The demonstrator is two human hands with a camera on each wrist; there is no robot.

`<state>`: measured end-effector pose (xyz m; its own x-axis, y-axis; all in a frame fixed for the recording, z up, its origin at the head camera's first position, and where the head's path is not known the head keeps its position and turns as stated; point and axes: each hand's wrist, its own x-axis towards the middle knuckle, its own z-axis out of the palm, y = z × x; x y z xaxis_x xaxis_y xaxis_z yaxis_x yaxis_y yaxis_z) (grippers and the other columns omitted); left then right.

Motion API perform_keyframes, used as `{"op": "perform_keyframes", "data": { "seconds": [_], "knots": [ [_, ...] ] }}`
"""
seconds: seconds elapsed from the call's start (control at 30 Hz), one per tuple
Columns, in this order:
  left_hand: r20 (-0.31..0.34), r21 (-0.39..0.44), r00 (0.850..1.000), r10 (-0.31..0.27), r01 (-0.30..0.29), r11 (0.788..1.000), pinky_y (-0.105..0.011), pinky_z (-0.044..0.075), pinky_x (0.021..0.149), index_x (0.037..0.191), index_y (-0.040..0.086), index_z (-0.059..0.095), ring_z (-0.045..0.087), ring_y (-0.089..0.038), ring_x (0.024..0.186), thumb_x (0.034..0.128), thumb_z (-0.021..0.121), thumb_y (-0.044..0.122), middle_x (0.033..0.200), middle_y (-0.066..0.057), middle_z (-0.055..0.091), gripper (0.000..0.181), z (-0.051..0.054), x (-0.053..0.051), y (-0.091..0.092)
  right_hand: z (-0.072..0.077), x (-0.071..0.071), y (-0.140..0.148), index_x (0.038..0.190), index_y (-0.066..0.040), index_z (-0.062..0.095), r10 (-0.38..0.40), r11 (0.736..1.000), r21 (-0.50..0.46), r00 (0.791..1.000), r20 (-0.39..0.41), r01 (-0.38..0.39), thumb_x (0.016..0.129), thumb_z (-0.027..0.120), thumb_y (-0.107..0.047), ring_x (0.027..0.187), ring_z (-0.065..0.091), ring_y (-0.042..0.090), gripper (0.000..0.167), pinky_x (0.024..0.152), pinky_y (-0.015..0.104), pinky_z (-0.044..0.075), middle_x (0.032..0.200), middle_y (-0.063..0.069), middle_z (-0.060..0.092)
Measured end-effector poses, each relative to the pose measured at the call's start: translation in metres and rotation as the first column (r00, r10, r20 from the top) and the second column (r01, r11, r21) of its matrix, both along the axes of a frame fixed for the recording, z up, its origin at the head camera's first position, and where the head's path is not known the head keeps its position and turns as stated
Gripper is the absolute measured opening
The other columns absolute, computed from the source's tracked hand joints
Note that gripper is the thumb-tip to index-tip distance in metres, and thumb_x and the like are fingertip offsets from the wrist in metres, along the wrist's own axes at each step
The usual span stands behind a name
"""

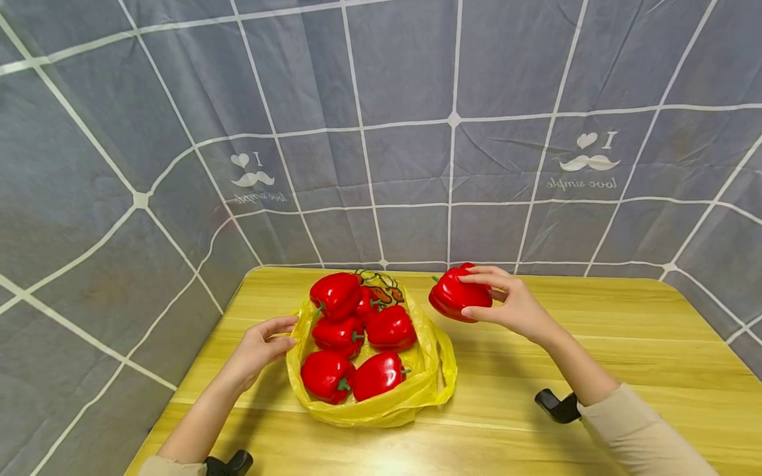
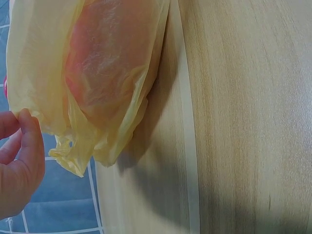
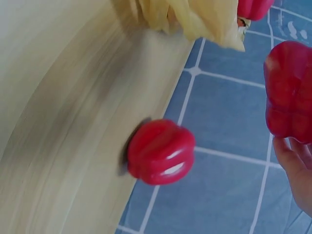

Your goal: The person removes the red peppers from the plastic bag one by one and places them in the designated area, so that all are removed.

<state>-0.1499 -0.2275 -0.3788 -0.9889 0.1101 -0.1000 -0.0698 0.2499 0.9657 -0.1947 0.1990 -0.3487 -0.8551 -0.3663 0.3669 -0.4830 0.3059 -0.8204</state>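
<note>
A yellow plastic bag (image 1: 381,413) stands with its mouth spread wide, several red bell peppers (image 1: 391,328) with green stems inside. At its left side, my left hand (image 1: 262,347) pinches the rim between thumb and fingers; the left wrist view shows the bag's thin wall (image 2: 44,58) at the fingertips. To the right of the bag, my right hand (image 1: 514,304) grips a red bell pepper (image 1: 455,297) above the table, its stem pointing left. Another bell pepper (image 3: 161,152) lies on the table, mostly hidden behind the held one in the head view.
The wooden table (image 1: 625,330) ends at the back against a grey cloth (image 1: 411,165) with white grid lines. A loop handle (image 1: 448,370) of the bag hangs out on its right side. Black wrist mounts (image 1: 557,405) sit at both wrists.
</note>
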Motion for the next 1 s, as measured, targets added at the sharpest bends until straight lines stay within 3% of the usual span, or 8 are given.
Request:
{"op": "perform_keyframes", "data": {
  "seconds": [0.33, 0.7, 1.0],
  "knots": [
    [-0.005, -0.007, 1.000, 0.000, 0.000, 1.000, -0.025, 0.052, 0.076, 0.132, -0.015, 0.040, 0.060, -0.010, 0.087, 0.0882, 0.054, -0.004, 0.120, -0.028, 0.049, 0.047, -0.001, -0.001, -0.002, -0.001, -0.005, 0.016, 0.118, -0.002, 0.063, -0.037, 0.999, -0.024, 0.999, 0.013, 0.038, 0.075, 0.077, -0.006, 0.109, 0.048, 0.016, 0.045, 0.081, 0.020, 0.049, 0.127, 0.010, 0.051],
    [0.000, 0.006, 1.000, -0.004, 0.004, 1.000, -0.024, 0.052, 0.075, 0.133, -0.014, 0.039, 0.059, -0.010, 0.088, 0.0892, 0.055, -0.003, 0.123, -0.030, 0.047, 0.048, 0.002, 0.001, -0.001, -0.007, -0.005, 0.036, 0.120, -0.001, 0.060, -0.113, 0.993, 0.049, 0.993, 0.037, 0.111, 0.079, 0.075, -0.012, 0.108, 0.048, 0.025, 0.046, 0.080, 0.018, 0.048, 0.129, 0.015, 0.048],
    [0.006, 0.003, 1.000, 0.009, -0.009, 1.000, -0.025, 0.052, 0.076, 0.132, -0.014, 0.039, 0.059, -0.010, 0.088, 0.0891, 0.055, -0.003, 0.122, -0.029, 0.048, 0.047, 0.001, 0.001, -0.001, -0.014, -0.005, 0.052, 0.121, 0.001, 0.059, -0.169, 0.984, 0.072, 0.984, 0.056, 0.164, 0.079, 0.075, -0.013, 0.106, 0.048, 0.012, 0.047, 0.079, 0.014, 0.046, 0.129, 0.015, 0.047]
  ]
}}
